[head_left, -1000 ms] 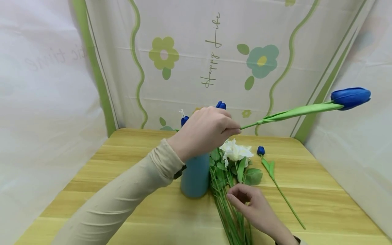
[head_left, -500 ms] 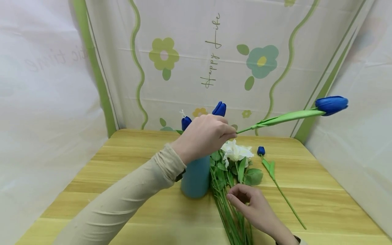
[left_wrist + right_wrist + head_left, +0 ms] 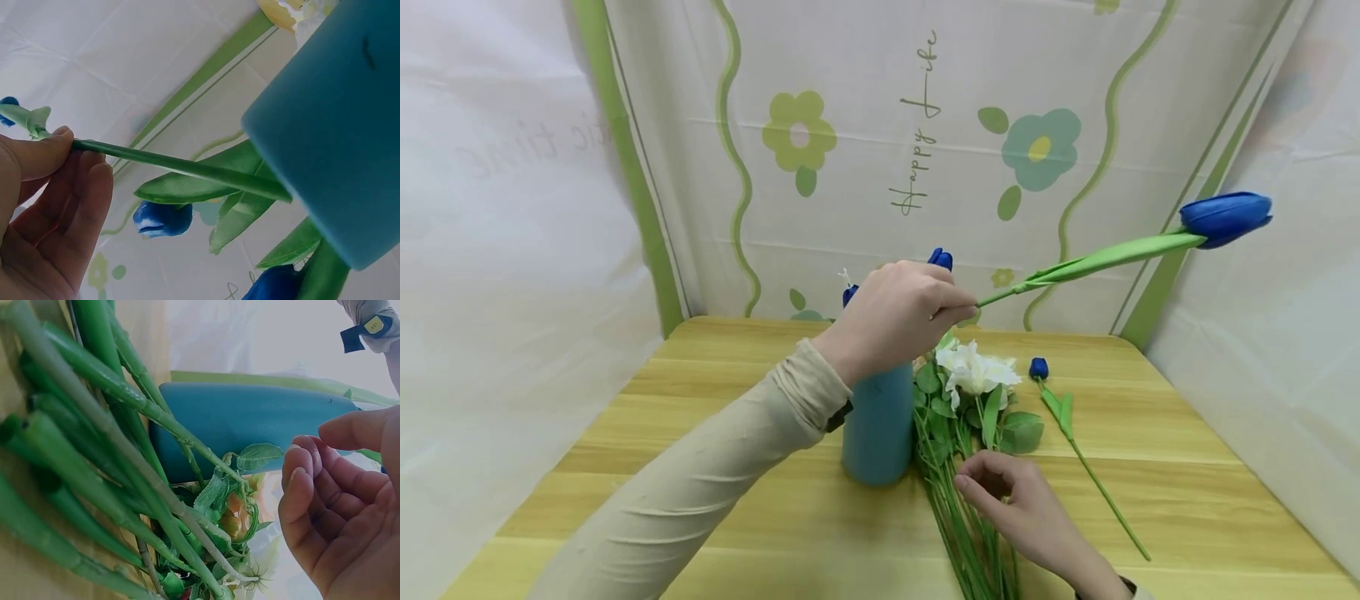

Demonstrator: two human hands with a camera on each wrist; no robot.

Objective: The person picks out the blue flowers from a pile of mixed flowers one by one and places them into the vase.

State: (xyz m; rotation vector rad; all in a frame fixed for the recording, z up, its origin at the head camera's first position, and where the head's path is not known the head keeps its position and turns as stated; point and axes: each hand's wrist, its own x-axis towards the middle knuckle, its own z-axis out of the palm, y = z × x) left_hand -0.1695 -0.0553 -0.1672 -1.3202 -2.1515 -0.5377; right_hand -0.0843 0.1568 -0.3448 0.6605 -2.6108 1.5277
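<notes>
My left hand [image 3: 895,321] pinches the green stem of a blue tulip [image 3: 1228,218] between thumb and fingers, over the mouth of a blue vase [image 3: 877,433]. The tulip slants up to the right, its bloom at the far end. In the left wrist view the lower end of the tulip stem [image 3: 187,165] comes right at the vase's rim. Other blue tulips [image 3: 162,219] show beyond that rim, partly behind my hand in the head view. Low over a bundle of green stems [image 3: 955,517], my right hand [image 3: 1022,508] is loosely curled and holds nothing.
Right of the vase lies the bundle's leafy end with a white flower [image 3: 977,371]. A single blue tulip [image 3: 1063,417] lies farther right on the wooden table [image 3: 737,533]. A printed curtain [image 3: 865,67] hangs behind, with white sheets at both sides.
The held tulip's bloom swung left and down, then back up and slightly right. My left hand shifted a little left, then rose slightly. The right hand stays in place.
</notes>
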